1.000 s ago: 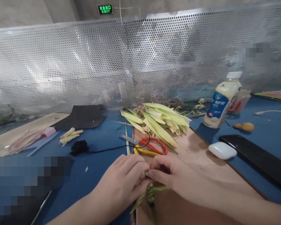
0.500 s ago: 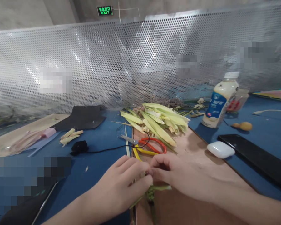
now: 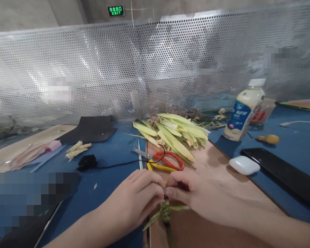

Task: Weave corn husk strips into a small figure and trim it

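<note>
My left hand (image 3: 142, 198) and my right hand (image 3: 189, 191) meet over the board, fingertips pinched close together. A dark bit shows between them, but what each pinches is mostly hidden. Right below the fingertips lies a small green knotted plant piece (image 3: 165, 213), with leafy strips sticking out to both sides and a stem running toward me. Just beyond the hands are scissors (image 3: 170, 161) with red and yellow handles. A black thread (image 3: 119, 165) crosses the handles and leads left to a black ball of thread (image 3: 87, 162).
Pale green corn husks (image 3: 175, 132) are heaped on the brown board (image 3: 214, 168). To the right stand a bottle (image 3: 239, 112), a white case (image 3: 245, 165) and a black phone (image 3: 279, 175). Husk scraps (image 3: 77, 150) and a black sheet (image 3: 91, 129) lie left. Perforated metal panels (image 3: 105, 75) border the back.
My left fingers have curled in and drawn back slightly, uncovering more of the green knotted piece. My right thumb and fingers stay pinched nearby. The table items look unchanged.
</note>
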Action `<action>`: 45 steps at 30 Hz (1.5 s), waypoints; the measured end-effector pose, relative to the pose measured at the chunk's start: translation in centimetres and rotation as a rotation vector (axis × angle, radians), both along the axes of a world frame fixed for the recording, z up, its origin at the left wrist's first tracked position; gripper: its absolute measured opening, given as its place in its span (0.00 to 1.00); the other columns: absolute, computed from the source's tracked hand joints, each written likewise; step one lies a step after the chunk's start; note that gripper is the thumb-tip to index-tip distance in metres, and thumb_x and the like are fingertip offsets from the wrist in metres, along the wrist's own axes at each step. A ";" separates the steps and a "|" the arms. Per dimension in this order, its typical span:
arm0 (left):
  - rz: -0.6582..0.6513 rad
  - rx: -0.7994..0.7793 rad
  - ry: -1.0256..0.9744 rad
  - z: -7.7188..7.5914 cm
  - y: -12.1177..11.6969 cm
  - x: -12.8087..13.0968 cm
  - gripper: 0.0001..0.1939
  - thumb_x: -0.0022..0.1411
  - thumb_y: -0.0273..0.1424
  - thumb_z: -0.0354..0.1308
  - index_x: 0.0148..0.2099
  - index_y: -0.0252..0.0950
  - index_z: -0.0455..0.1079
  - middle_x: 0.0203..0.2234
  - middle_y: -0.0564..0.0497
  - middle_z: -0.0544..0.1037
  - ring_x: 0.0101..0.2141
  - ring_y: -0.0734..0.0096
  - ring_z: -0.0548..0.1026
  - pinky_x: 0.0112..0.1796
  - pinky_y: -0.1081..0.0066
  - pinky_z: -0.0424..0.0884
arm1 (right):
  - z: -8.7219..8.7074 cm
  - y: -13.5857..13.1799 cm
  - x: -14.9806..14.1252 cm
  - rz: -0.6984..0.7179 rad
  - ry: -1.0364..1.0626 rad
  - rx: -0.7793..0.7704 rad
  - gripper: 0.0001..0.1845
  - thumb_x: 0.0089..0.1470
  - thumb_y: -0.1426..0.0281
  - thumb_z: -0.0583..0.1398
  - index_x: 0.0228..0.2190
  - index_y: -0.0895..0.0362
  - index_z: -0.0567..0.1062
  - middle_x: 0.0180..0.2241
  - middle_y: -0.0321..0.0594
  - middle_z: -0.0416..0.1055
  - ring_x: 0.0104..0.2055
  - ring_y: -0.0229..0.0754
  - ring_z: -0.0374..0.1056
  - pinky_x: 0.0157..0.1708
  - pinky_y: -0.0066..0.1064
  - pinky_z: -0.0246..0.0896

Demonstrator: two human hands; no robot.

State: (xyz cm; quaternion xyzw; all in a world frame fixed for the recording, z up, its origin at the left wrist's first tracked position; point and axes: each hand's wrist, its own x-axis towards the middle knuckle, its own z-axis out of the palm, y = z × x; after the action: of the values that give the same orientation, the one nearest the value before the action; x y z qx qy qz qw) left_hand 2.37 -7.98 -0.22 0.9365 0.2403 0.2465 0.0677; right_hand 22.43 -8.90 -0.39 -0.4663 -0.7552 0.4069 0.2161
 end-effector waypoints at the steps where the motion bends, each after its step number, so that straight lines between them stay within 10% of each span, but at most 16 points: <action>1: 0.002 -0.029 0.000 0.0 0.1 -0.1 0.07 0.61 0.22 0.48 0.36 0.37 0.64 0.36 0.51 0.71 0.36 0.73 0.68 0.39 0.72 0.64 | -0.1 0.0 0.0 0.001 -0.030 0.025 0.12 0.55 0.64 0.53 0.25 0.59 0.65 0.23 0.32 0.59 0.26 0.31 0.52 0.24 0.24 0.47; 45: 0.000 -0.276 0.414 2.5 0.1 -1.6 0.11 0.56 0.16 0.47 0.34 0.39 0.60 0.37 0.54 0.69 0.40 0.71 0.66 0.44 0.71 0.60 | -0.2 -1.1 0.6 0.003 -0.329 0.348 0.06 0.47 0.75 0.54 0.20 0.58 0.64 0.21 0.32 0.64 0.23 0.31 0.52 0.25 0.26 0.44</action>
State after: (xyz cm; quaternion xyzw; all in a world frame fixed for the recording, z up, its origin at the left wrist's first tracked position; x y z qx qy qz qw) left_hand 0.76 -7.88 2.25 0.9489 0.2805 0.0140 0.1443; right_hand 23.05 -10.03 -0.58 -0.4810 -0.8395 0.1897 0.1667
